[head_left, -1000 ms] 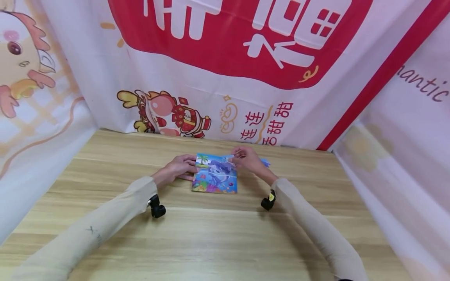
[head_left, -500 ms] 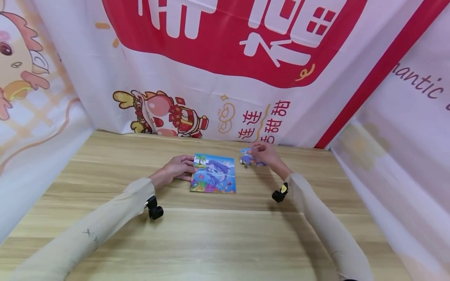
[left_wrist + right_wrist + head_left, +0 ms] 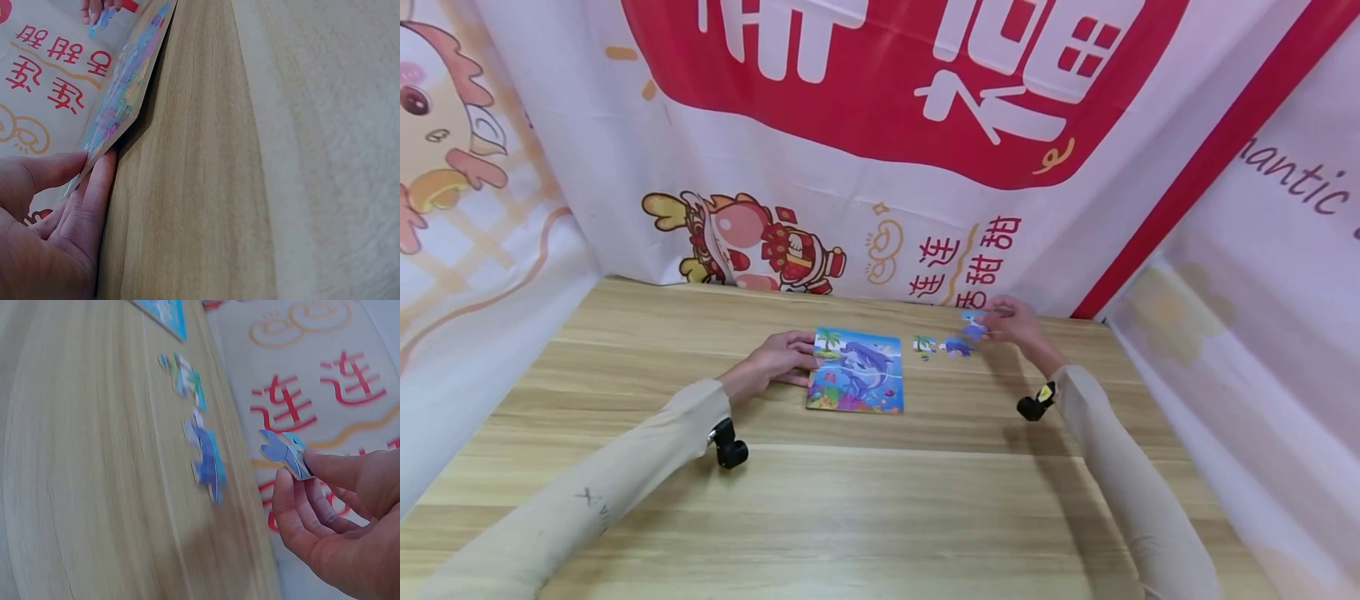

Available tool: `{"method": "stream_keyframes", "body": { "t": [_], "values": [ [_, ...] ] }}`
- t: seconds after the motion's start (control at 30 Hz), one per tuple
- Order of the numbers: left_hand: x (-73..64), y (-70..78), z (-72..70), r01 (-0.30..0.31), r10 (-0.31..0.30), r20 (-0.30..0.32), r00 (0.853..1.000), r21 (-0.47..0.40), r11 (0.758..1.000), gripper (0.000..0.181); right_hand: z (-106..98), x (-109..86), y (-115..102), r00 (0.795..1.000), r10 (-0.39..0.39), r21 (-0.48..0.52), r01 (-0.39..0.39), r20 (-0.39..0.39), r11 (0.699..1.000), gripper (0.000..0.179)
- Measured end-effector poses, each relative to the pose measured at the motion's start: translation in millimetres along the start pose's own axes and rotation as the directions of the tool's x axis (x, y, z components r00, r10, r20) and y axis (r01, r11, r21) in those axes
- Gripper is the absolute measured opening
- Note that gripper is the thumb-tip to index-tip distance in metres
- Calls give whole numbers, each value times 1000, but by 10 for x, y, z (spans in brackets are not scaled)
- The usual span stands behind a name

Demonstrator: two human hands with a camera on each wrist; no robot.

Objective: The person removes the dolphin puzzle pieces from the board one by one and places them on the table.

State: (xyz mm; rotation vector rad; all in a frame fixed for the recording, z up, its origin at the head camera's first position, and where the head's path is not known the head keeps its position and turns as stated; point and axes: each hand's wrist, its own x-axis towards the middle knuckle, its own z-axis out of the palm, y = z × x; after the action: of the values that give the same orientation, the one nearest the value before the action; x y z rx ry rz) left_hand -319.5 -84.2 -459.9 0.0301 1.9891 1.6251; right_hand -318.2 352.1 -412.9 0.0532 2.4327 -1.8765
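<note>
On the wooden table lies a square picture board (image 3: 859, 379) showing dolphins, a palm tree and coral. My left hand (image 3: 781, 358) grips its left edge; in the left wrist view the thumb is on the picture side and the fingers (image 3: 84, 212) lie beneath. Further right, my right hand (image 3: 1018, 325) pinches a blue and purple jigsaw piece (image 3: 284, 453) between thumb and fingers, raised off the table. Two loose pieces lie between board and right hand: a palm tree piece (image 3: 923, 342) and a purple and blue piece (image 3: 957, 347).
A white cloth wall (image 3: 865, 192) with red print rises right behind the table's back edge. Side cloths, one on the left (image 3: 527, 250) and one on the right (image 3: 1225, 333), border the wooden tabletop (image 3: 865, 500).
My right hand has moved right, from the board's upper right corner, past the loose pieces, carrying a jigsaw piece. The palm tree piece has come into sight. The left hand keeps its grip.
</note>
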Motion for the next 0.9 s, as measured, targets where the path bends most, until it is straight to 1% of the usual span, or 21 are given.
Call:
{"method": "stream_keyframes", "body": {
  "t": [0.13,0.17,0.23,0.37,0.43,0.53,0.63,0.77,0.9],
  "values": [
    [5,2,-13,-7,7,3,1000,-5,1000,67,-128,4,69,1000,2,-59,-3,-17,998,18],
    [7,1,-14,-9,9,6,1000,-7,1000,68,-153,1,89,1000,8,-85,-9,-14,996,21],
    [3,-4,-14,-13,13,14,1000,-5,1000,68,-201,-6,136,999,35,-149,-35,-1,988,26],
    [-4,-25,-12,-11,11,11,1000,-4,1000,67,-268,-5,254,996,86,-214,-81,12,974,35],
    [-10,-32,-11,-8,8,9,1000,-4,1000,66,-281,7,311,994,106,-244,-102,1,964,33],
    [-11,-36,-9,-1,1,8,1000,-7,1000,65,-272,26,373,994,113,-325,-111,-13,939,28],
    [-8,-37,-9,0,0,6,1000,-8,1000,66,-230,38,402,994,102,-398,-113,-50,910,24],
    [2,-18,-12,-4,4,2,1000,-7,1000,65,-172,37,391,993,73,-450,-106,-89,887,25],
    [4,-4,-15,-2,2,-1,1000,-13,1000,65,-138,25,348,991,79,-495,-121,-105,860,27]
  ]
}}
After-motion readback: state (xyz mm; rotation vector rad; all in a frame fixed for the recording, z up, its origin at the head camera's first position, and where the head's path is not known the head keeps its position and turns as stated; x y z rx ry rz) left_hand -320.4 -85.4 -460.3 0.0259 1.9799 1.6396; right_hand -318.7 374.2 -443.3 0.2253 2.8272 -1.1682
